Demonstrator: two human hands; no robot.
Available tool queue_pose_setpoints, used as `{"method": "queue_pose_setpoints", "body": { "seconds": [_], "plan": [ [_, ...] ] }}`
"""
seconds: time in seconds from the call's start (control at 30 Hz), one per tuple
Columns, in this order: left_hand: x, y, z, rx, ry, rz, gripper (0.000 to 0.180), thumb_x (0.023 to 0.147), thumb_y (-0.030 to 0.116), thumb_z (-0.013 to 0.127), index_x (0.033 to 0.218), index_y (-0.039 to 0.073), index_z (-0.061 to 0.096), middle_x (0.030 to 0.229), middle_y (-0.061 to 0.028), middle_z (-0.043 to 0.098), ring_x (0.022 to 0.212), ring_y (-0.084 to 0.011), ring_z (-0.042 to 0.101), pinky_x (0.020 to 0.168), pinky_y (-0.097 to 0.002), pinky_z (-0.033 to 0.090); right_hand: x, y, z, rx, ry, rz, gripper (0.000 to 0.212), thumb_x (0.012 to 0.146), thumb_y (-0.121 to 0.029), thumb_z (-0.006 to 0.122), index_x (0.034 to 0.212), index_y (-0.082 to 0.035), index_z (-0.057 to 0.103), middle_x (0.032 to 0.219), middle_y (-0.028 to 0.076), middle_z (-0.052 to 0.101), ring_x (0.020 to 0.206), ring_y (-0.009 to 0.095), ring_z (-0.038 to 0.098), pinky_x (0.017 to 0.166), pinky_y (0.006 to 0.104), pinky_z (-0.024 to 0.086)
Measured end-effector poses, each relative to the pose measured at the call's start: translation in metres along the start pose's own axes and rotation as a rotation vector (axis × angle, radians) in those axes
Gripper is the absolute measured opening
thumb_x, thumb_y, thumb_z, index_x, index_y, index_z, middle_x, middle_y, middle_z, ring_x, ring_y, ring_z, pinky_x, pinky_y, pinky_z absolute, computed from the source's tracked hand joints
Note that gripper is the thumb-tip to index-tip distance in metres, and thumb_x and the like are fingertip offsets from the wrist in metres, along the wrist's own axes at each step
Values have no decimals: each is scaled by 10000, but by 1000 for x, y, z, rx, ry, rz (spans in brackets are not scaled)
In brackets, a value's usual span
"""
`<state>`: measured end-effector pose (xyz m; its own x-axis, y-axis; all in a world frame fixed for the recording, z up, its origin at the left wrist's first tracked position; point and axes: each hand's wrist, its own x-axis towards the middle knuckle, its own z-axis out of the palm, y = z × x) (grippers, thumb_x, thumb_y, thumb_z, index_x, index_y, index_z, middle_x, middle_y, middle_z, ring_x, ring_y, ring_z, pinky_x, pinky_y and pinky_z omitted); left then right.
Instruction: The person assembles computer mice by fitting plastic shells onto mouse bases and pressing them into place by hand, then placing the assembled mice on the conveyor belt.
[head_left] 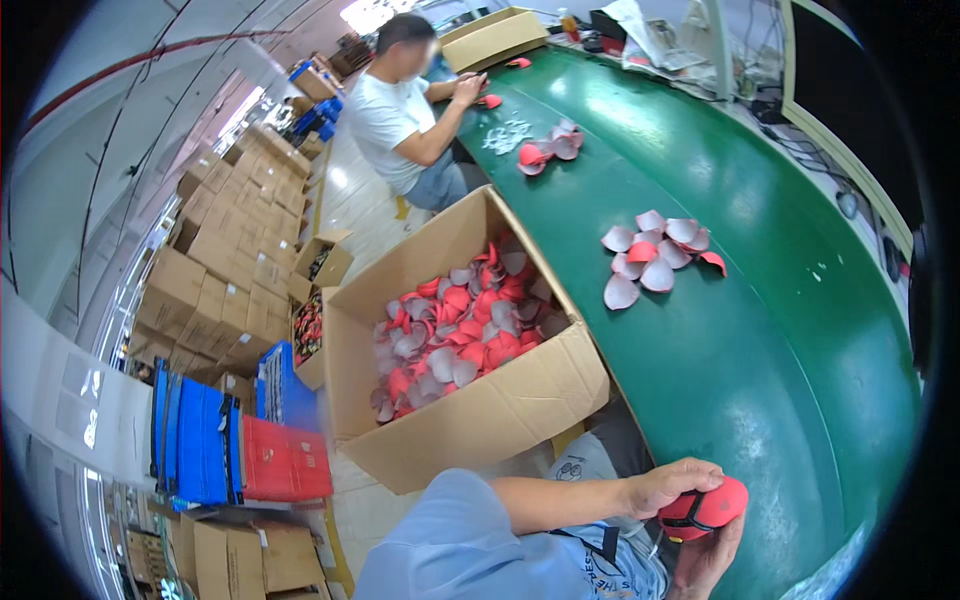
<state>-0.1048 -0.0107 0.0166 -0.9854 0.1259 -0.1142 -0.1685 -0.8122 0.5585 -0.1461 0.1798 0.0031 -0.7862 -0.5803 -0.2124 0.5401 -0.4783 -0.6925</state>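
Note:
Near the lower right, over the green table's near edge, both my hands close round a rounded red shell-like piece [722,503] with a black band and a small yellow spot at its lower edge. My left hand [672,484] grips it from the upper left, thumb and fingers bent over its top. From below and the right, my right hand [712,560] cups it, its fingers partly hidden behind the piece. On the table ahead lies a loose pile of red and greyish-pink curved shells [657,275].
Left of the table stands a big open cardboard box [470,430] full of similar shells. A co-worker [395,120] sits farther up the table, near another small shell pile [550,148] and white pieces [507,135]. Stacked cartons [215,270] and blue and red bins [285,458] line the left.

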Motion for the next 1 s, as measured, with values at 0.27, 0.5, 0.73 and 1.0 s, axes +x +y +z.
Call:
{"method": "queue_pose_setpoints", "body": {
  "seconds": [0.27, 0.5, 0.73, 1.0],
  "plan": [
    [-17, -5, 6, 149, -59, 20, 234, 1058, 239, 573, 891, 80, 614, 872, 59, 544, 846, -52, 494, 814, -262, 406, -23, -14, 9, -197, 11, 232, 752, 1035, -552, 630, 1541, -24, 460, 1485, 162, 580, 1356, 307, 575, 1151, 487, 464],
    [-31, 22, 4, 309, 120, -36, 379, 1021, 319, 582, 1138, -34, 655, 985, -95, 694, 866, -187, 685, 776, -358, 575, -14, -9, 45, -53, -44, 39, 377, 1070, -291, 629, 1205, 60, 659, 1103, 104, 679, 955, 208, 663, 825, 348, 551],
    [15, 60, 5, 1272, -91, 516, 368, 949, 204, 757, 1270, 51, 662, 1340, -177, 633, 1230, -337, 579, 1062, -441, 464, 35, -65, 54, -1037, -233, -434, 187, 1016, -129, 677, 1131, 12, 718, 949, 132, 650, 897, 298, 619, 806, 410, 503],
    [-2, 38, -13, 1384, -90, 437, 296, 882, 107, 831, 1150, 49, 721, 1117, -111, 666, 792, -220, 691, 600, -343, 571, 19, -42, 25, -1316, -220, -601, 227, 883, -100, 794, 1094, -59, 724, 1008, 78, 703, 955, 297, 649, 954, 475, 517]
  ]
}}
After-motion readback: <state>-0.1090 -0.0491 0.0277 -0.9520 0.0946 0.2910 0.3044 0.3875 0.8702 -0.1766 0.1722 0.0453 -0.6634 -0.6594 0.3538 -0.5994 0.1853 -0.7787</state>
